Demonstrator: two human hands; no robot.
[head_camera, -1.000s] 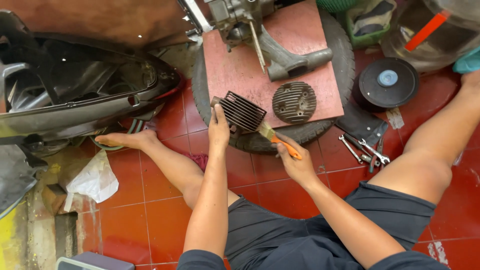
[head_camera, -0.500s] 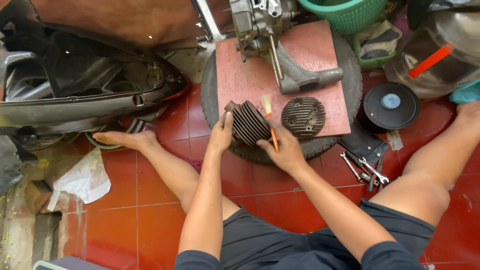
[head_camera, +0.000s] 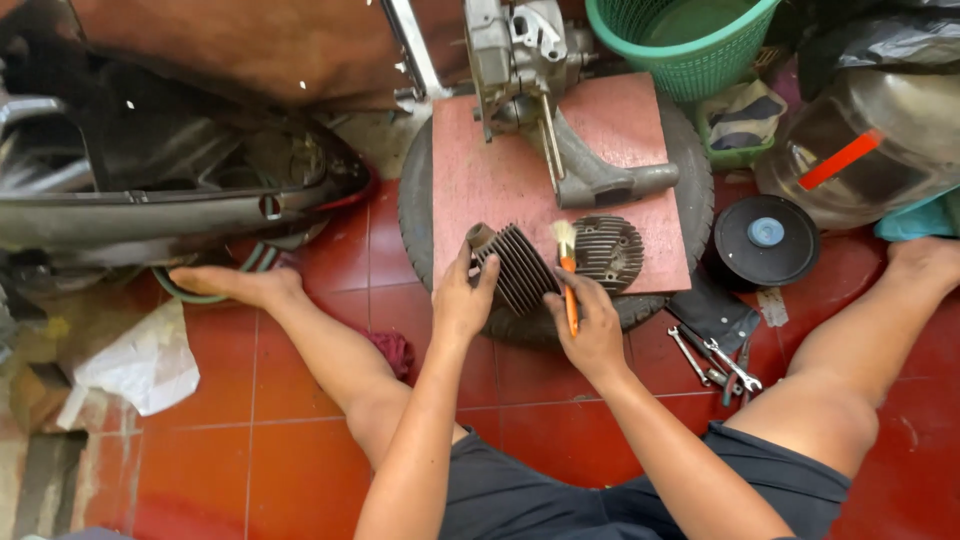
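A dark, finned engine cylinder (head_camera: 515, 265) lies tilted on its side at the near edge of the red board, fins running crosswise. Just beside it, an orange-handled brush (head_camera: 567, 270) points its pale bristles away, upright along the cylinder's right flank.

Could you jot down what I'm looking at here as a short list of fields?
Left hand: grips finned cylinder
Right hand: holds orange-handled brush, bristles up beside the cylinder
Work surface: red board on a tyre
On board: finned cover, engine part
Floor: wrenches, black disc, green basket
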